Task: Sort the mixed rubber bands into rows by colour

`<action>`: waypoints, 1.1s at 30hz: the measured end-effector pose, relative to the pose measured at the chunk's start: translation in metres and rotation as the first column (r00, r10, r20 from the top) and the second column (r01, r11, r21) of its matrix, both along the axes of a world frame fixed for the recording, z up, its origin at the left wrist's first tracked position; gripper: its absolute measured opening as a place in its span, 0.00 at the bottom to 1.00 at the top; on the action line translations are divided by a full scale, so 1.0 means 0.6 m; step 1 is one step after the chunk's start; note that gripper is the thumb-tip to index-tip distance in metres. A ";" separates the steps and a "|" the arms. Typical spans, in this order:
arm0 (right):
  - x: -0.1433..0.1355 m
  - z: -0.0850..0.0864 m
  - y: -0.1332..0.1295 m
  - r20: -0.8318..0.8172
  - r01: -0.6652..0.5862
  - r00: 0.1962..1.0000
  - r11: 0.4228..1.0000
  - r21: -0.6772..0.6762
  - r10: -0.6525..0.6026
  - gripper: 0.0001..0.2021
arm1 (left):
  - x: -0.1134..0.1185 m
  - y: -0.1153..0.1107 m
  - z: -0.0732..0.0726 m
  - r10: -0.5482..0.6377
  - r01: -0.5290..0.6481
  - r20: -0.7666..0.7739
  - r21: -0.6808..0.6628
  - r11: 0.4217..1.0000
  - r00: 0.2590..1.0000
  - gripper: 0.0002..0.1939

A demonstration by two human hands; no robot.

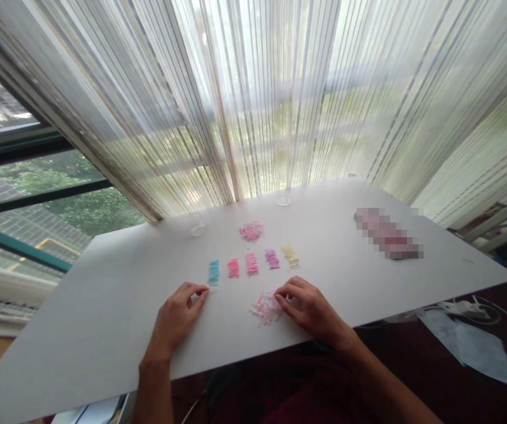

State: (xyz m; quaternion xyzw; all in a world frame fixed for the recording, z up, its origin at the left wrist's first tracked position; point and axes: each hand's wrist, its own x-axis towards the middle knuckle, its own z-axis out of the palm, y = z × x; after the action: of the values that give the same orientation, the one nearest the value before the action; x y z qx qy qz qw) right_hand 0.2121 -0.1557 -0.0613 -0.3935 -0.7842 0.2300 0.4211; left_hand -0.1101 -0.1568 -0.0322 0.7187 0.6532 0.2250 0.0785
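Five small groups of thin pieces lie in a row on the white table: teal [214,272], coral [234,268], pink [252,264], purple [272,259] and pale yellow [291,257]. At the near end of the teal group, my left hand [178,315] pinches with thumb and forefinger; what it holds is too small to name. My right hand [304,303] is at the right edge of a loose mixed pile [265,308], its fingertips pressed together over the pieces. A second mixed pile [251,231] lies behind the row.
Two clear round dishes stand near the back edge, one at the left [196,225], one farther right [283,201]. A blurred pinkish object [388,234] lies on the right of the table [103,306]. Sheer curtains [275,106] hang behind. Cables and papers are below right.
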 end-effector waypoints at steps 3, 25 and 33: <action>0.001 -0.002 0.000 0.004 -0.007 1.000 1.000 -0.006 0.007 0.06 | 0.006 -0.001 -0.006 0.010 -0.010 -0.017 0.012 1.000 1.000 0.17; 0.000 0.001 0.000 0.015 0.003 1.000 1.000 -0.022 -0.003 0.08 | 0.054 -0.022 -0.008 0.081 -0.076 -0.336 0.028 0.997 0.938 0.13; 0.000 0.004 -0.001 0.013 0.005 1.000 1.000 -0.014 -0.005 0.08 | 0.054 -0.014 -0.010 0.086 -0.079 -0.301 0.037 0.996 0.950 0.13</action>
State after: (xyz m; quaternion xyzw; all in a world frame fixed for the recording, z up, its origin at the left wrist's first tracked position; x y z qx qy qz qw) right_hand 0.2122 -0.1562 -0.0587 -0.4000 -0.7842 0.2319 0.4138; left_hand -0.0775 -0.1652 -0.0382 0.7176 0.6842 0.1234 -0.0408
